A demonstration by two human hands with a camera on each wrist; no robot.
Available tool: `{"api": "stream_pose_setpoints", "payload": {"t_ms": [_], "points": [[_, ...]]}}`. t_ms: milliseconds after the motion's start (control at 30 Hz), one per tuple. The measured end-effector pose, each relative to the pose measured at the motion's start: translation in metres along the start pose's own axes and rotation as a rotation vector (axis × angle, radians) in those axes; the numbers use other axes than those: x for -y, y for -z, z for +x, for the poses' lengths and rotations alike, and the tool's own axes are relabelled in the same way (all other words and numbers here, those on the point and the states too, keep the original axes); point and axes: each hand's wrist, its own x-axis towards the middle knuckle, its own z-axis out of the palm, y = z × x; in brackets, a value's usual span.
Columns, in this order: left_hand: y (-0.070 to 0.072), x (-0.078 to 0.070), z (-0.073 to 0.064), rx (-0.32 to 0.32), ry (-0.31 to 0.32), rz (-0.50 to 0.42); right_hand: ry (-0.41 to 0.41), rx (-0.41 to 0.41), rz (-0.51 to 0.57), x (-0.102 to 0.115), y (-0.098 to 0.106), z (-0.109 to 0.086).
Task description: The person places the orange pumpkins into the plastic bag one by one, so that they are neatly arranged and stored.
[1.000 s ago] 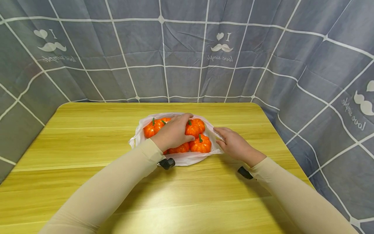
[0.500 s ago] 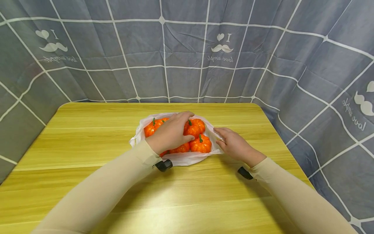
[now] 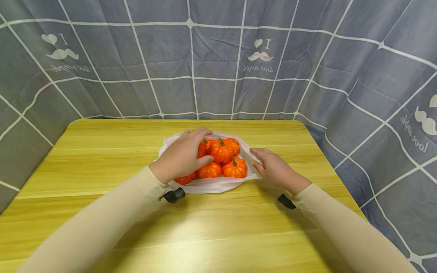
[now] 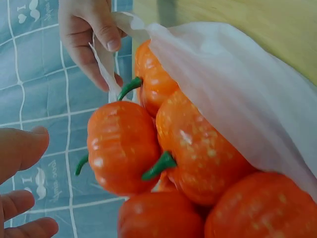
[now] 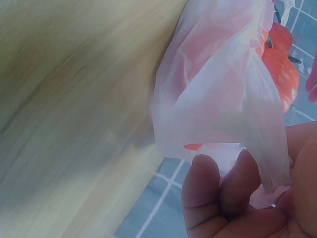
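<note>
A white plastic bag [image 3: 218,186] lies on the table in the head view, its mouth spread around several small orange pumpkins [image 3: 221,151] with green stems. One pumpkin [image 4: 123,148] sits on top of the others in the left wrist view. My left hand [image 3: 182,153] hovers over the bag's left side, partly hiding the pumpkins there. Its fingers [image 4: 20,153] are spread and hold nothing, with a gap to the top pumpkin. At the bag's right edge, my right hand [image 3: 273,167] pinches the plastic between thumb and fingers, best seen in the right wrist view.
The bag rests on a light wooden table [image 3: 102,159] with rounded far corners. A grey curtain [image 3: 218,57] with white grid lines hangs behind the table and along its sides. Black wrist cameras [image 3: 175,195] sit under both wrists.
My left hand has drawn back to the left, away from the top pumpkin, uncovering more of the pumpkins in the middle. My right hand has stayed on the bag's edge.
</note>
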Motion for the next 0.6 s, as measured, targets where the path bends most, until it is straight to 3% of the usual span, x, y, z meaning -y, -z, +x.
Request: {"api": "stream_pose_setpoints", "payload": {"t_ms": [300, 600], "points": [[0.009, 0.018, -0.016, -0.025, 0.014, 0.026, -0.017, 0.008, 0.022, 0.001, 0.001, 0.001], [0.015, 0.032, -0.029, 0.006, 0.067, 0.032, -0.013, -0.004, 0.032, 0.004, 0.001, 0.001]]}}
